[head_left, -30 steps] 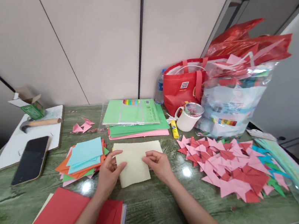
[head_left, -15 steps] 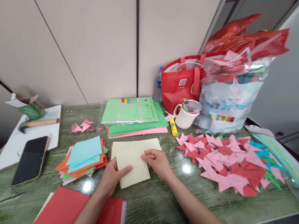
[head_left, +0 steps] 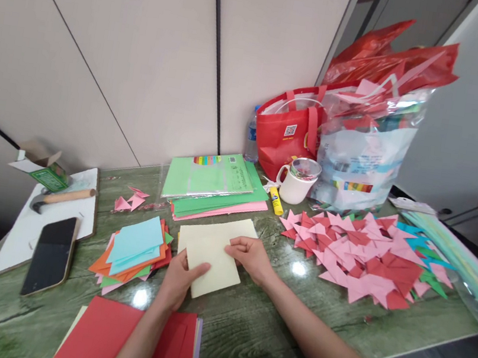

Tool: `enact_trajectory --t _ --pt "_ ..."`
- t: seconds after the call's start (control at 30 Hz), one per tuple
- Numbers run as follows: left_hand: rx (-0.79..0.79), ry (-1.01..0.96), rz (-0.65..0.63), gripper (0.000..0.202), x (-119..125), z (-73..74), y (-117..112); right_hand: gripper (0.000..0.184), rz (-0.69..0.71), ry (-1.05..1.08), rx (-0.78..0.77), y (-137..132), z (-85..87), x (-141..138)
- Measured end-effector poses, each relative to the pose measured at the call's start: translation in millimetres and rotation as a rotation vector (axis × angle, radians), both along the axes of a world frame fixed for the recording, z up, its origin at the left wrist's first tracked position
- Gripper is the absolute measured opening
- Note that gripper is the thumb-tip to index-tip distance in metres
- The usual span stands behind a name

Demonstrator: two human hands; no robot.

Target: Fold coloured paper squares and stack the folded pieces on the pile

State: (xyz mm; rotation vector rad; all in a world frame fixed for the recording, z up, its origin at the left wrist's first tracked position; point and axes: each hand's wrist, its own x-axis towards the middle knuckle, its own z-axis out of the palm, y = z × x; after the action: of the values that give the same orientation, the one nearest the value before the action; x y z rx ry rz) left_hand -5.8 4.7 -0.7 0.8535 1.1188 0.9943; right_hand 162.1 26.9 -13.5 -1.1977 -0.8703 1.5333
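Observation:
Between my hands is a pale yellow sheet of paper (head_left: 216, 276), tilted a little over more pale yellow paper (head_left: 201, 234) on the table. My left hand (head_left: 181, 278) grips its left edge, thumb on top and fingers underneath. At the upper right edge, my right hand (head_left: 251, 257) pinches the sheet between thumb and fingers. Left of my hands lies a pile of small coloured squares (head_left: 137, 244), light blue on top. Larger red sheets (head_left: 101, 335) lie under my left forearm. Behind the yellow paper is a packet of green paper (head_left: 207, 180).
Folded pink and red paper pieces (head_left: 358, 250) heap at the right. A white mug (head_left: 296, 181), yellow glue stick (head_left: 276, 201), red bag (head_left: 286, 132) and full plastic bag (head_left: 361, 155) stand behind. At left are a phone (head_left: 50, 255), a hammer (head_left: 63, 197) and a green box (head_left: 49, 171).
Both hands keep their hold on the pale yellow sheet and have hardly moved. The view has shifted very slightly.

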Motion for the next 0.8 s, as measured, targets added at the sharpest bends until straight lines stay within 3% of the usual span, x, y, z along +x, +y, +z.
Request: enact_trajectory --t 0.8 --pt "0.008 0.062 -0.036 0.037 -2.7 -1.6 1.3 0.037 0.025 -0.020 0.025 0.2 3.1 1.4"
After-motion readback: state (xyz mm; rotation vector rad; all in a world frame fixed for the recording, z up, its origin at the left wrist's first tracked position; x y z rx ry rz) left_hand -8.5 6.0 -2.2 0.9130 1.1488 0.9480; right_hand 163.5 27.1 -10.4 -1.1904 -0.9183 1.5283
